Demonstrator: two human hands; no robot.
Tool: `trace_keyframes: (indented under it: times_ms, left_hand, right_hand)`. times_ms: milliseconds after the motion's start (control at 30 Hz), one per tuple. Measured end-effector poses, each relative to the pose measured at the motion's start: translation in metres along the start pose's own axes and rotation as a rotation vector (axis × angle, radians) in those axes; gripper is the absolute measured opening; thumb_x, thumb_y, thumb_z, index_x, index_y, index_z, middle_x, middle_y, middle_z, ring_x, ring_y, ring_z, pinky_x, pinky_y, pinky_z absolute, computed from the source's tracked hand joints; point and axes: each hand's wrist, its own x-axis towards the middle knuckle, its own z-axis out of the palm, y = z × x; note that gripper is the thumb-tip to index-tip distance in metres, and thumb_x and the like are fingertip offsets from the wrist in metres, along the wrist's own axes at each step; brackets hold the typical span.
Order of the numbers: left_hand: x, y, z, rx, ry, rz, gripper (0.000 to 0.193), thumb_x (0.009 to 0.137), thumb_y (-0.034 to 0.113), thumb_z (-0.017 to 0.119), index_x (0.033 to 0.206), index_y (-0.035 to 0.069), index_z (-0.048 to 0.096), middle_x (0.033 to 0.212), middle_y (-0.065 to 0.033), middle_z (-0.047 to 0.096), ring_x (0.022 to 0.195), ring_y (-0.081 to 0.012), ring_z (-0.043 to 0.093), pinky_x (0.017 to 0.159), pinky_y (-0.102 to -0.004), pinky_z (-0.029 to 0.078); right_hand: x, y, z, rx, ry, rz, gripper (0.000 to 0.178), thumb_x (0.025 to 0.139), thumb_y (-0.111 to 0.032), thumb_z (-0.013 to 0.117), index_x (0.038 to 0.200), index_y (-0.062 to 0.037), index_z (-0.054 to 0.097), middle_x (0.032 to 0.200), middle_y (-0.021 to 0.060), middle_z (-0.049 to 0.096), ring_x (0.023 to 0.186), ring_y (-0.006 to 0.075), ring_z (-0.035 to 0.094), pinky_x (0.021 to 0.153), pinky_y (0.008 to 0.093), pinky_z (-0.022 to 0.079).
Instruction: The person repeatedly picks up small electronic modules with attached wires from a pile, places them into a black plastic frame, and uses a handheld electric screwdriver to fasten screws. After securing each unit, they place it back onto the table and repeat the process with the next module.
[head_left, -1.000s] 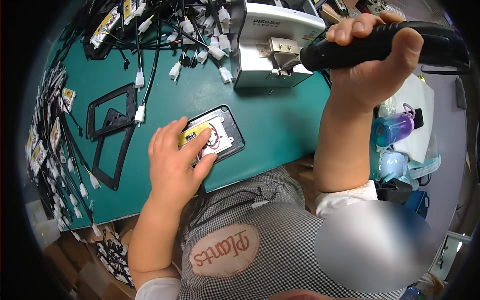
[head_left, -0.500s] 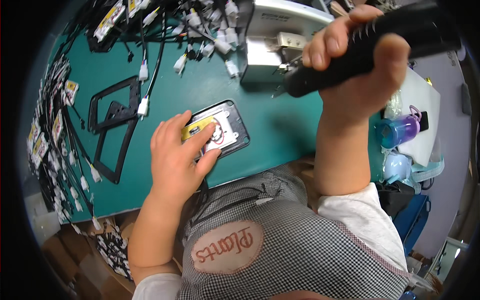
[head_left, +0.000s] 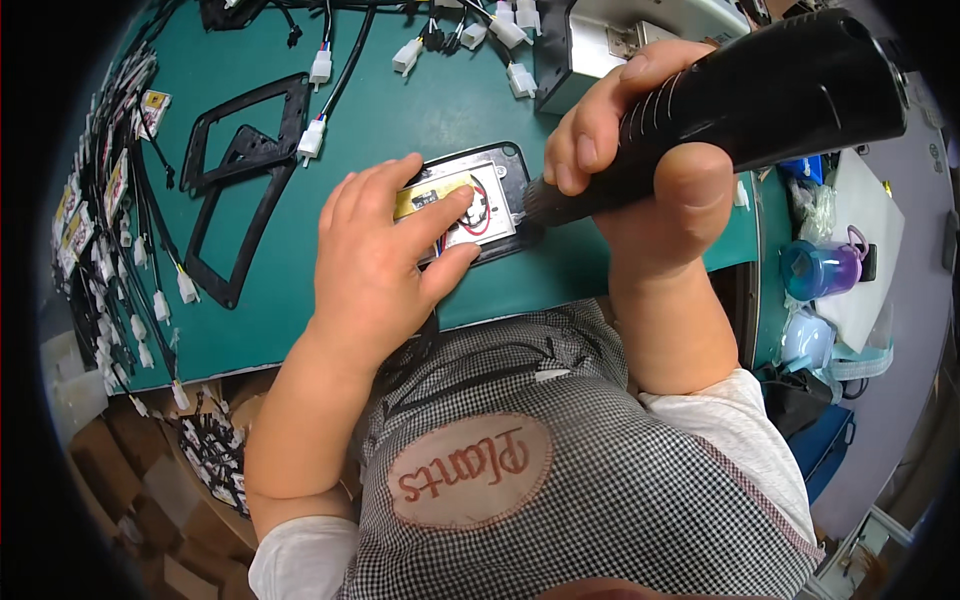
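My right hand (head_left: 640,150) is wrapped round a black electric screwdriver (head_left: 770,100), held tilted with its nose down to the left. The nose is at the right end of a shallow black housing (head_left: 515,165) on the bench; whether the bit touches a screw there I cannot tell. Inside the housing lies a white panel (head_left: 497,215) with a yellow strip (head_left: 405,205) and thin red and dark wires. My left hand (head_left: 375,245) lies over the left part of the housing with fingers spread, the index finger pressing on the panel and the thumb near its lower edge.
Black plastic frames (head_left: 235,200) lie on the green bench (head_left: 370,110) to the left. Bundled cables with white connectors (head_left: 110,270) hang along the left edge, and more connectors (head_left: 520,80) lie at the back. A metal box (head_left: 590,50) stands behind; a blue-purple bottle (head_left: 825,268) is at right.
My right hand has brought the electric screwdriver down and left, from above the bench to the housing's right end. My left hand stays on the housing; the whole view has shifted.
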Motion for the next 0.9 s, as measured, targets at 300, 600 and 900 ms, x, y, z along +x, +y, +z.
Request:
trace_keyframes:
  times_ms: [300,600,900]
  left_hand:
    - [0.000,-0.003,0.000,-0.030,0.020,0.015,0.044,0.065,0.023,0.081,0.107,0.017,0.072,0.120,-0.0170,0.058,0.108,-0.0352,0.056,0.093,-0.0460,0.042]
    - [0.002,0.001,0.000,-0.002,-0.015,-0.017,0.044,0.065,0.024,0.079,0.108,0.017,0.072,0.122,-0.0168,0.057,0.112,-0.0362,0.054,0.096,-0.0459,0.040]
    - [0.002,0.003,0.001,0.013,-0.021,-0.020,0.044,0.064,0.022,0.078,0.108,0.016,0.072,0.124,-0.0166,0.057,0.114,-0.0358,0.053,0.098,-0.0451,0.039]
  right_hand:
    - [0.007,0.001,0.006,-0.006,-0.124,0.041,0.063,0.080,-0.048,0.073,0.113,-0.0004,0.047,0.071,0.0120,0.056,0.056,0.0199,0.056,0.053,0.0326,0.050]
    - [0.022,-0.040,-0.035,0.029,0.064,-0.180,0.062,0.084,-0.059,0.060,0.114,-0.0047,0.051,0.078,0.0087,0.057,0.061,0.0220,0.057,0.059,0.0375,0.050]
    - [0.061,-0.071,-0.040,-0.015,0.352,-0.339,0.053,0.086,-0.056,0.060,0.105,-0.0073,0.053,0.068,0.0066,0.053,0.055,0.0194,0.054,0.054,0.0324,0.048]
